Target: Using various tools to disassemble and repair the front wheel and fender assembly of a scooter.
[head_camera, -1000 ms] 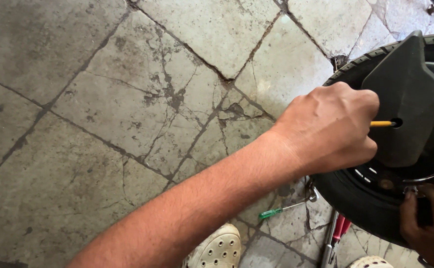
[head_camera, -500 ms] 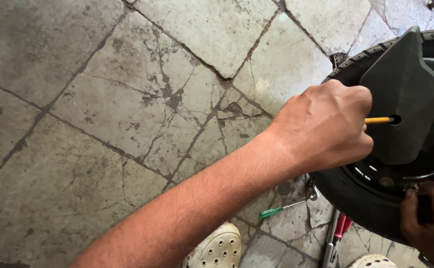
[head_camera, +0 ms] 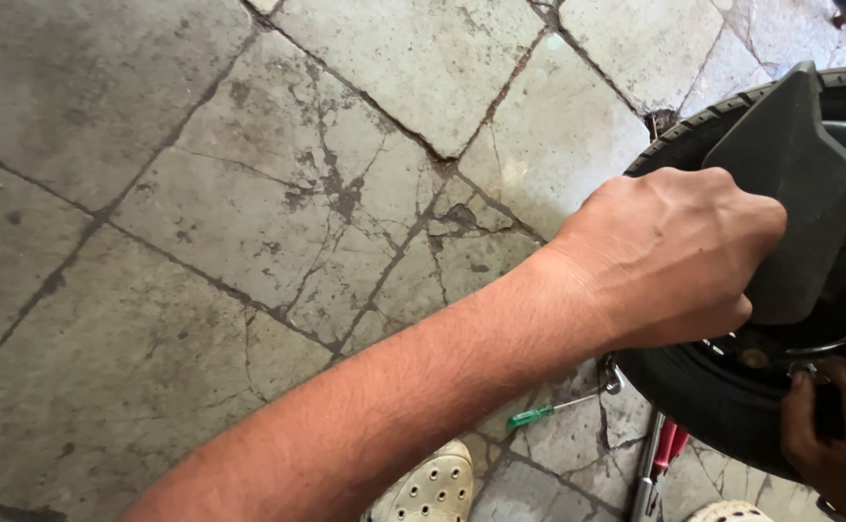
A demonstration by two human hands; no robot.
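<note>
Cracked stone floor fills the view from 7 to 12 o'clock; black tyre of a wheel occupies the 3 to 5 o'clock quarter, its tread curving from the top right down to the bottom edge; dark grey mudguard flap stands over the tyre, its long axis running from 1 o'clock down toward 5 o'clock. Left hand lies at 3 o'clock, clenched into a fist and pressed against the flap's left edge; whatever it grips is hidden inside the fist, so the held item cannot be told. Right hand sits at 4 o'clock, curled at the wheel hub below the flap; its grip cannot be told. The left hand is nearer the flap. Green-handled screwdriver lies on the floor at 5 o'clock, shaft pointing toward the tyre; red-handled tool lies just beside it; two pale perforated shoes sit at 6 o'clock.
</note>
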